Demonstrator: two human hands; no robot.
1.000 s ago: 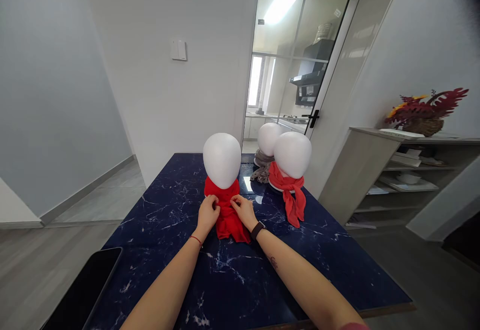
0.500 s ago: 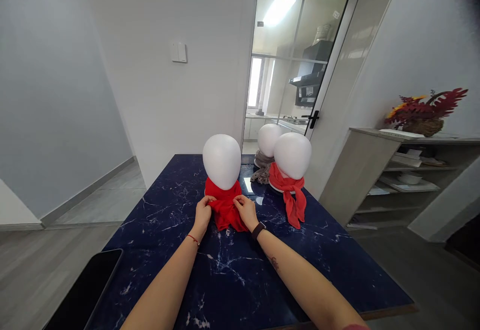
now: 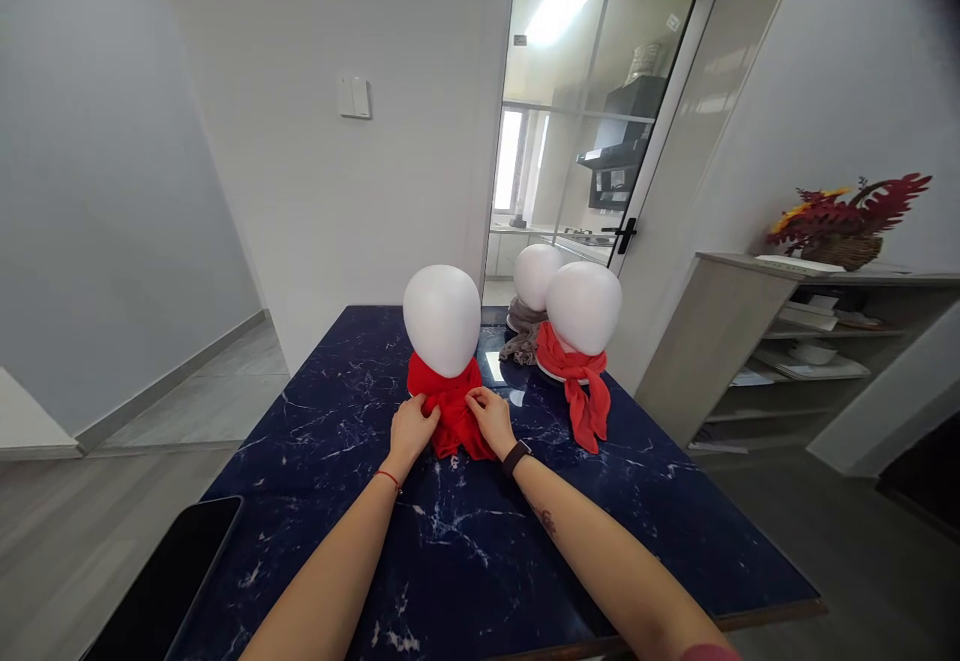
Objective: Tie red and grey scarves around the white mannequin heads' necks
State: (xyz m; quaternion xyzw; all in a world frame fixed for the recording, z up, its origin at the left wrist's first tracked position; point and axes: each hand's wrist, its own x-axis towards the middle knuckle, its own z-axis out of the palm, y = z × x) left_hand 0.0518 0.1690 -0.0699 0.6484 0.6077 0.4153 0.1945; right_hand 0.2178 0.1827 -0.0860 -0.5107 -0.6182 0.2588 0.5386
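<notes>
Your left hand [image 3: 411, 431] and right hand [image 3: 493, 419] each pinch the red scarf [image 3: 450, 416] wrapped under the white head [image 3: 442, 319], fingers closed on the cloth just in front of that head. The head stands mid-width on the table [image 3: 465, 561], with bare marble from it to the near edge. Right of the head a second head [image 3: 583, 307] stands near the right edge.

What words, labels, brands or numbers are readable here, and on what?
None can be read.
Sticker on the glass door: too small.
Papers on the shelf: blurred.
Mark on the right forearm: too small.
Red scarf and nearest foam head: plain.
</notes>
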